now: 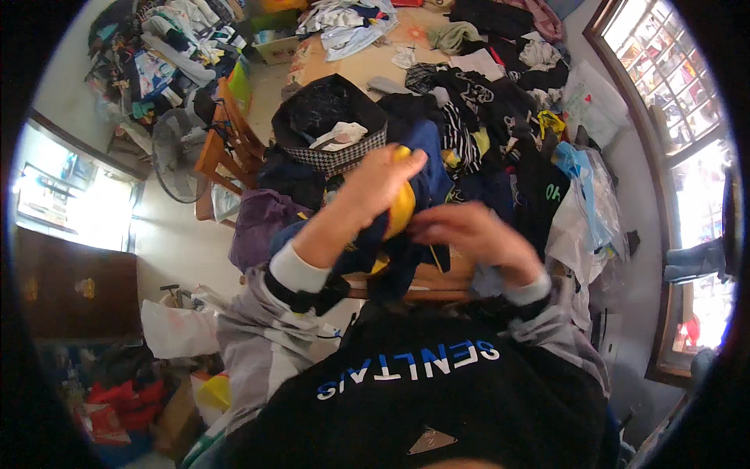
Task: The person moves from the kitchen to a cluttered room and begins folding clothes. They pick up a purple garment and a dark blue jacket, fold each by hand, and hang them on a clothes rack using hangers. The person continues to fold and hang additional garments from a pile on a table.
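Your left hand [383, 180] pinches a soft, bunched navy-and-yellow garment [401, 211], between you and the basket; your right hand [476, 234] blurs beside it, grip unclear. Beyond your left stands that houndstooth-sided basket [312, 159]; beyond your right, striped cloth [459, 139].

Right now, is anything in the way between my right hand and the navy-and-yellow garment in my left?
Nothing visible stands between them: your right hand, blurred, is just to the right of the navy-and-yellow garment your left hand holds. Whether it touches the cloth, I can't tell.
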